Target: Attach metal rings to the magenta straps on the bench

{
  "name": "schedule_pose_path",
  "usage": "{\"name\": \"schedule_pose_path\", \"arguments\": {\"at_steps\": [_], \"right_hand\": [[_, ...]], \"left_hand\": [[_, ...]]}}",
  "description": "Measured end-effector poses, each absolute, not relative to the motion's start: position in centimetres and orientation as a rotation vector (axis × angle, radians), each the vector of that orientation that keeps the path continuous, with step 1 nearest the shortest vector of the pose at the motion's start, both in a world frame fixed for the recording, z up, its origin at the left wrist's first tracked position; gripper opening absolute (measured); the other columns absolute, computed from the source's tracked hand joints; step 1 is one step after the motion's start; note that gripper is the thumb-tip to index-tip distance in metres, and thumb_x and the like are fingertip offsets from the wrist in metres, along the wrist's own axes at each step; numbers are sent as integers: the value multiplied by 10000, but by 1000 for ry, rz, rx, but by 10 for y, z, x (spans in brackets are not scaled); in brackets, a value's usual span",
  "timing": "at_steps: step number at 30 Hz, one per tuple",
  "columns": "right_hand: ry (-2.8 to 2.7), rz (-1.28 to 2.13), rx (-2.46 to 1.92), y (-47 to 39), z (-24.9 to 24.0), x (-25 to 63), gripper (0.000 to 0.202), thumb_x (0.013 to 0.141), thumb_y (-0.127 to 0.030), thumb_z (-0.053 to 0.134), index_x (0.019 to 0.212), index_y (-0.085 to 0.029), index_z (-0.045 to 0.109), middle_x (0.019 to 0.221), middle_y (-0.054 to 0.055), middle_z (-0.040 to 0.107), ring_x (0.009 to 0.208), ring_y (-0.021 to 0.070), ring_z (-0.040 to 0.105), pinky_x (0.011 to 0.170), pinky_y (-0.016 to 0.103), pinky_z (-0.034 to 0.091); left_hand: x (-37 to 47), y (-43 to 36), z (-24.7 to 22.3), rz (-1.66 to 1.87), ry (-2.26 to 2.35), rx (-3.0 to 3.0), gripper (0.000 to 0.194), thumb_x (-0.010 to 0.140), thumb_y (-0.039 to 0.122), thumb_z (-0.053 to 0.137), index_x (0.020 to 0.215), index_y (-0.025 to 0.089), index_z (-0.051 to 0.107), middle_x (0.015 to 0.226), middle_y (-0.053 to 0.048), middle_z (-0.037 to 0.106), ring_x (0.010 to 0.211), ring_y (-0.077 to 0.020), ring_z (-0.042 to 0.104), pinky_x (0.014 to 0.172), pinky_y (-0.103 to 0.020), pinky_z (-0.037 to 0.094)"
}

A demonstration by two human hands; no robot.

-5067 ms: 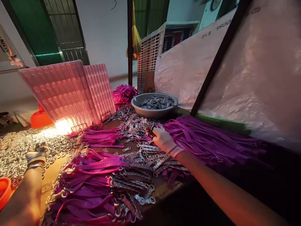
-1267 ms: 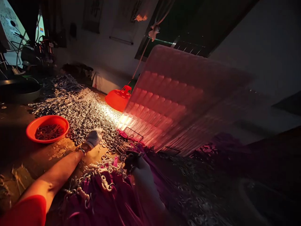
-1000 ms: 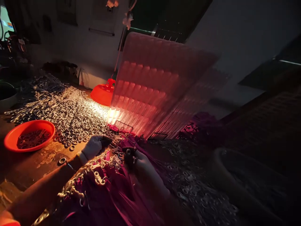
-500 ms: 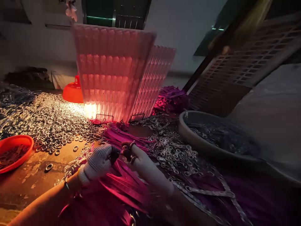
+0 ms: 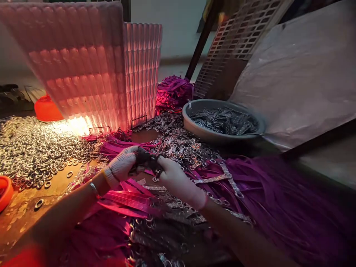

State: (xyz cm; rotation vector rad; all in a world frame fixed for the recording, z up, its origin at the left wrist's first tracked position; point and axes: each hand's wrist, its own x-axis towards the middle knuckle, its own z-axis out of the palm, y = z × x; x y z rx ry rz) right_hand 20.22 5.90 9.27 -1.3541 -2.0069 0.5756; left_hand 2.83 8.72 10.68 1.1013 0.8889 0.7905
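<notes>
My left hand [image 5: 126, 163], in a dotted white glove with dark fingertips, is closed at the centre of the view. My right hand [image 5: 175, 178], gloved in white with dark fingertips, is closed close beside it. Their fingertips meet around something small and dark that I cannot make out. Magenta straps [image 5: 125, 198] lie beneath and in front of both hands. Silvery linked ring pieces [image 5: 186, 148] are heaped just beyond my right hand.
Loose metal rings [image 5: 36, 148] are piled at left, near a red lamp [image 5: 48, 108] and a red bowl [image 5: 6, 193]. Ribbed translucent panels [image 5: 83, 74] stand behind. A grey basin [image 5: 217, 137] of metal pieces sits right; more magenta straps [image 5: 258, 185] lie nearer.
The view has swung to the right, so the lamp, panels and basin appear further left. Both hands remain together and closed, with the wrists slightly turned.
</notes>
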Motion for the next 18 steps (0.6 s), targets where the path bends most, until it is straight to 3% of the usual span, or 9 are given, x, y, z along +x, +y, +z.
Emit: {"name": "schedule_pose_path", "arguments": {"at_steps": [5, 11, 15, 18], "right_hand": [[-1447, 492, -1452, 52, 42, 243, 247, 848, -316, 453, 892, -184, 657, 734, 53, 641, 654, 190, 507, 628, 297, 370], [-1486, 634, -1520, 36, -5, 255, 208, 784, -272, 453, 725, -207, 641, 671, 44, 618, 614, 194, 490, 625, 321, 404], [-1583, 700, -1514, 33, -11, 249, 303, 757, -196, 427, 910, -203, 688, 817, 65, 690, 734, 225, 577, 708, 346, 454], [-1706, 736, -1475, 34, -3, 241, 448, 729, -117, 401, 1083, -195, 663, 954, 85, 707, 864, 240, 617, 773, 349, 461]], "left_hand": [[57, 116, 44, 714, 1017, 1336, 116, 712, 198, 698, 637, 187, 610, 489, 0, 505, 498, -139, 517, 463, -193, 403], [81, 136, -18, 713, 1099, 1364, 259, 660, 104, 708, 529, 202, 509, 580, -35, 465, 710, -225, 635, 644, -247, 499], [80, 144, -20, 683, 1127, 1410, 320, 585, -12, 678, 466, 199, 469, 520, 14, 369, 589, -171, 572, 575, -204, 465], [59, 138, 0, 610, 1129, 1449, 270, 561, -28, 667, 479, 185, 523, 472, 27, 400, 473, -111, 479, 449, -153, 369]]}}
